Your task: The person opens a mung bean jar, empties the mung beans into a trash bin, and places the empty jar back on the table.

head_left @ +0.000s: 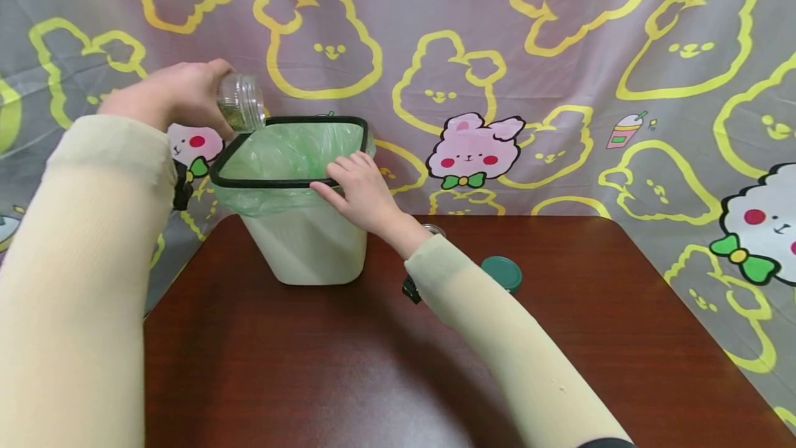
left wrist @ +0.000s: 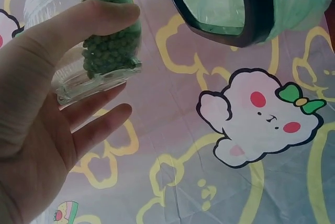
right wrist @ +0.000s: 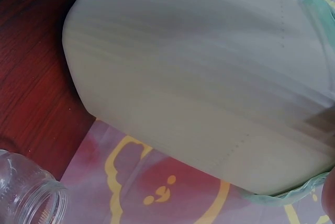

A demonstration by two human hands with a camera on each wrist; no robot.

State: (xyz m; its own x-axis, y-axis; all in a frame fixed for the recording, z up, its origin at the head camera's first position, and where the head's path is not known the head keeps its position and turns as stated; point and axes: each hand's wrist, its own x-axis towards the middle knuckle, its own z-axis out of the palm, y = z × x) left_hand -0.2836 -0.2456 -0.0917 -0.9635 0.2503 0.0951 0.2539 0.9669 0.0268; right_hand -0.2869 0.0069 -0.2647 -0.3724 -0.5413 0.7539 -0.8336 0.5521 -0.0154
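Note:
My left hand grips a clear glass jar tipped on its side, its mouth at the left edge of the trash bin. Small green pellets lie inside the jar, and the thumb stretches across the glass in the left wrist view. A pale green bag lines the white bin, folded out under its black rim. On the bin's right side my right hand holds the rim, fingers over the top and thumb in front. Little of that hand shows in the right wrist view.
Behind my right forearm stands another glass jar, mostly hidden in the head view. A green lid lies on the brown table to the right. A patterned cloth hangs just behind the table.

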